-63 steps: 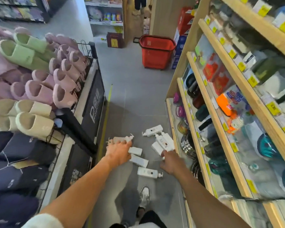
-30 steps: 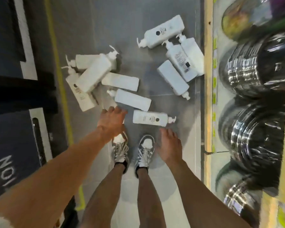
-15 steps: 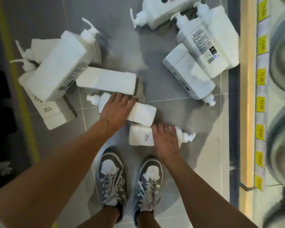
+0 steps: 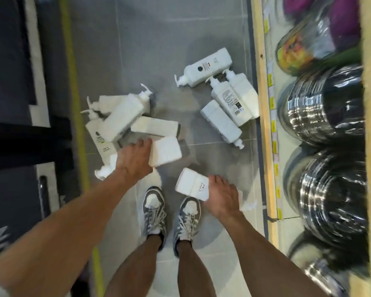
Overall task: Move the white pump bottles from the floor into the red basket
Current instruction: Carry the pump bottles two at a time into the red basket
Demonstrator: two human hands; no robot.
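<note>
two white pump bottles are held low near the centre of the frame, one in each hand, while the red basket they belong in is out of view. the left hand (image 4: 135,161) curls fingers and thumb round the middle of the left-hand bottle (image 4: 165,154), whose flat square base points right; a pump nozzle pokes out at the hand's lower left, probably its own. the right hand (image 4: 222,198) clasps the right-hand bottle (image 4: 191,185) the same way, base toward the upper left and pump at the lower right. gripping each at mid-body likely keeps it balanced for a one-handed carry, and one per hand means two go per trip. both seem raised just off the grey tiled floor (image 4: 137,50), though motion blur makes that uncertain. the bottles are plain white with tall rectangular bodies, small dark printed labels and curved pump spouts. more lie on their sides in two heaps: a left pile (image 4: 120,118) just above the left hand, and a right pile (image 4: 223,103) against the wooden shelf edge (image 4: 263,125) at centre right. two grey sneakers (image 4: 154,209) stand below the hands, a yellow floor line (image 4: 73,82) runs down the left, and shiny wrapped steel pots (image 4: 326,108) fill the shelf at right.
</note>
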